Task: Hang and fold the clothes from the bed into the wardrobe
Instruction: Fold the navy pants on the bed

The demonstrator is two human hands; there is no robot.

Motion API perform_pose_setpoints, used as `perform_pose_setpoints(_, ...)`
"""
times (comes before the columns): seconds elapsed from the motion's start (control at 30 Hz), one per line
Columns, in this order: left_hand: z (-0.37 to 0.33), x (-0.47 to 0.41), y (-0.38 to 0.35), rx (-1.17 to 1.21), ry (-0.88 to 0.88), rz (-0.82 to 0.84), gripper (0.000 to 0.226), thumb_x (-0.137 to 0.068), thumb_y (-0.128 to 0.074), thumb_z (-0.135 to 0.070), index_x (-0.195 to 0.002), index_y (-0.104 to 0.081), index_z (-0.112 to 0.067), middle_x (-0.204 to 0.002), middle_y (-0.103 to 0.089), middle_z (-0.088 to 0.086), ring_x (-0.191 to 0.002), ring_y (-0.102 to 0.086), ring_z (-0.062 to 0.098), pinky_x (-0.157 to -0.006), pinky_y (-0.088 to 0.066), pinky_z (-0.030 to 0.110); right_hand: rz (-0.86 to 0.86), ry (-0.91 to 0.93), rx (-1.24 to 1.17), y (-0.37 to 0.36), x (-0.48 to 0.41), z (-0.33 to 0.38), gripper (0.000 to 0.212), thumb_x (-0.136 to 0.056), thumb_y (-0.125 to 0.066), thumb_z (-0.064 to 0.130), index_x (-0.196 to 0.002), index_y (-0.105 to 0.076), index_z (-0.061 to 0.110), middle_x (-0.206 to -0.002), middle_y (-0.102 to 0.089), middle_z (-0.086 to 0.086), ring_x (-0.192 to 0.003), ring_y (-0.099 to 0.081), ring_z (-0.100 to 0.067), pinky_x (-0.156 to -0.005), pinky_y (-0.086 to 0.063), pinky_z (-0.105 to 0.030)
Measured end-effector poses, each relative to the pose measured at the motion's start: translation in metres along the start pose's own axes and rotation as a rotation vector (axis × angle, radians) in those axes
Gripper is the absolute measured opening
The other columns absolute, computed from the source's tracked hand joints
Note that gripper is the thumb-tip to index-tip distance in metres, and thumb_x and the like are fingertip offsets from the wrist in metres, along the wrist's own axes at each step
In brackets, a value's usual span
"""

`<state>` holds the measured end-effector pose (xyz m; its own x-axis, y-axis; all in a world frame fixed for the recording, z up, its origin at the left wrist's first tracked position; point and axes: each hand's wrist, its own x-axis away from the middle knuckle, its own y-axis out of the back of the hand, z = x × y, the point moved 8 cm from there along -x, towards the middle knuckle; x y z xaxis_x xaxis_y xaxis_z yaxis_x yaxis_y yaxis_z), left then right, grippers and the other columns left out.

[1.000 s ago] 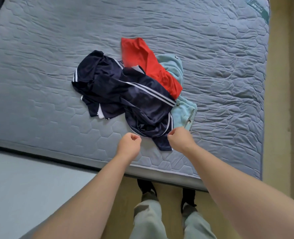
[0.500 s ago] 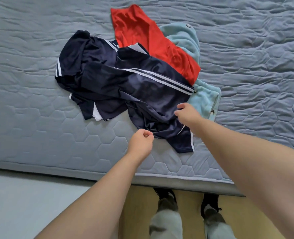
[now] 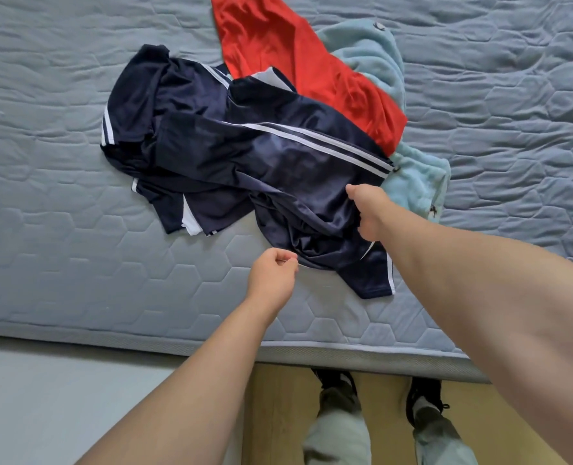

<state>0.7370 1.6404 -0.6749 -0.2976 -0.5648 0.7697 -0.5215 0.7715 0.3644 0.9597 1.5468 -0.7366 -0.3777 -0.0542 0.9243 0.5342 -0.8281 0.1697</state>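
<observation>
bed [image 3: 77, 263]: grey quilted mattress carrying all the clothes. The near edge lies close under the pile, so anything dragged toward the person could slide off onto the floor.
navy striped clothes [image 3: 245, 156]: crumpled heap at centre, possibly more than one garment tangled together. Judged the item in hand. Risk: lifting from a single bunch brings up a knot, or a second piece rides along and drops.
red garment [image 3: 295, 62]: far side, its near end tucked under the navy cloth. Risk: it gets pulled along when the navy is lifted.
light-blue fleece [image 3: 416, 182]: right of the pile, partly under the red and the navy. Same snag risk.
wardrobe: not in view.
right hand [image 3: 367, 209]: grip narrow, fingers curled into the shiny navy fabric at its right side, folds bunching toward it. The slick cloth may slip out of a shallow hold.
left hand [image 3: 271, 276]: grip narrow, fingers curled just beside the near navy hem. Cannot tell whether it pinches the hem. If it does not, the lift is one-sided.
</observation>
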Motion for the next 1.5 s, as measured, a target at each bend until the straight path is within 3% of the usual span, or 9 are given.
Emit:
perform_pose_setpoints(0.2, -0.006, 0.010, 0.012, 0.017, 0.025, -0.008, 0.011, -0.096, -0.055, -0.018, -0.094, -0.063, -0.025, -0.084, -0.068, -0.007, -0.069, -0.058, 0.014, -0.065, -0.045, 0.026, -0.035, 0.057, -0.241, -0.009, 0.036, 0.004, 0.011, -0.091, -0.073, 0.017, -0.096, -0.064, 0.022, -0.108, -0.063, 0.001, -0.092, -0.059, -0.016, -0.087, -0.047, -0.032)
perform_pose_setpoints(0.37, -0.025, 0.034, 0.031, 0.124, 0.081, -0.041, 0.007, -0.099, -0.054, -0.017, -0.094, -0.059, -0.018, -0.090, -0.071, 0.001, -0.061, -0.063, 0.015, -0.059, -0.046, 0.026, 0.321, -0.062, -0.472, -0.051, 0.126, 0.008, 0.019, -0.093, -0.061, 0.002, -0.109, -0.062, 0.013, -0.101, -0.069, -0.005, -0.083, -0.068, -0.018, -0.079, -0.052, -0.032)
perform_pose_setpoints(0.5, -0.054, 0.073, 0.049, 0.684, 0.202, -0.052, 0.026, -0.101, -0.044, -0.009, -0.116, -0.064, -0.012, -0.105, -0.071, 0.013, -0.077, -0.066, 0.025, -0.073, -0.056, 0.034, 0.520, -0.055, -0.290, -0.068, 0.227, 0.017, 0.023, -0.085, -0.050, -0.004, -0.099, -0.060, 0.012, -0.093, -0.065, -0.004, -0.077, -0.063, -0.020, -0.071, -0.050, -0.032)
perform_pose_setpoints(0.67, -0.111, 0.132, 0.080, 1.277, 0.248, 0.186, 0.079, -0.091, -0.032, -0.080, -0.131, -0.060, -0.017, -0.139, -0.060, 0.010, -0.129, -0.054, 0.031, -0.098, -0.045, 0.043, 0.549, 0.137, 0.063, -0.041, 0.325, 0.041, 0.026, -0.071, -0.048, -0.006, -0.076, -0.056, 0.019, -0.073, -0.056, -0.001, -0.064, -0.054, -0.020, -0.065, -0.050, -0.031)
perform_pose_setpoints(0.77, -0.136, 0.170, 0.094, 1.187, 0.185, 0.241, 0.081, -0.094, -0.038, -0.075, -0.134, -0.061, -0.008, -0.134, -0.063, 0.021, -0.123, -0.059, 0.035, -0.105, -0.045, 0.047, 0.524, 0.231, 0.181, -0.007, 0.366, 0.050, 0.028, -0.069, -0.048, -0.006, -0.071, -0.059, 0.020, -0.066, -0.054, 0.000, -0.065, -0.052, -0.021, -0.065, -0.051, -0.031)
perform_pose_setpoints(0.97, -0.164, 0.240, 0.106, 0.714, -0.033, -0.118, 0.009, -0.105, -0.054, -0.019, -0.106, -0.063, -0.020, -0.119, -0.070, 0.009, -0.097, -0.069, 0.025, -0.082, -0.058, 0.043, 0.415, 0.311, 0.127, 0.071, 0.426, 0.056, 0.029, -0.062, -0.052, -0.004, -0.056, -0.063, 0.023, -0.058, -0.055, 0.002, -0.053, -0.056, -0.017, -0.059, -0.052, -0.030)
perform_pose_setpoints(1.07, -0.194, 0.278, 0.109, 0.825, -0.127, -0.107, 0.010, -0.104, -0.054, -0.019, -0.102, -0.063, -0.021, -0.103, -0.073, 0.006, -0.084, -0.073, 0.021, -0.069, -0.060, 0.037, 0.386, 0.369, 0.073, 0.107, 0.452, 0.066, 0.027, -0.068, -0.060, -0.002, -0.061, -0.066, 0.023, -0.063, -0.058, 0.000, -0.049, -0.058, -0.015, -0.059, -0.053, -0.028)
perform_pose_setpoints(1.27, -0.269, 0.360, 0.086, 0.887, -0.332, 0.297, 0.036, -0.096, -0.049, -0.016, -0.126, -0.064, 0.000, -0.120, -0.068, 0.014, -0.103, -0.069, 0.025, -0.089, -0.057, 0.036, 0.430, 0.551, 0.037, 0.151, 0.506, 0.094, 0.019, -0.084, -0.069, -0.004, -0.092, -0.067, 0.012, -0.073, -0.071, -0.005, -0.059, -0.069, -0.020, -0.059, -0.059, -0.030)
perform_pose_setpoints(1.5, -0.271, 0.412, 0.040, 0.141, -0.546, 0.300, 0.045, -0.062, -0.061, 0.010, -0.107, -0.059, 0.007, -0.094, -0.057, 0.017, -0.087, -0.051, 0.031, -0.075, -0.035, 0.045, 0.555, 0.719, -0.120, 0.174, 0.570, 0.124, 0.014, -0.088, -0.068, -0.006, -0.100, -0.067, 0.001, -0.086, -0.072, -0.017, -0.071, -0.074, -0.029, -0.064, -0.061, -0.032)
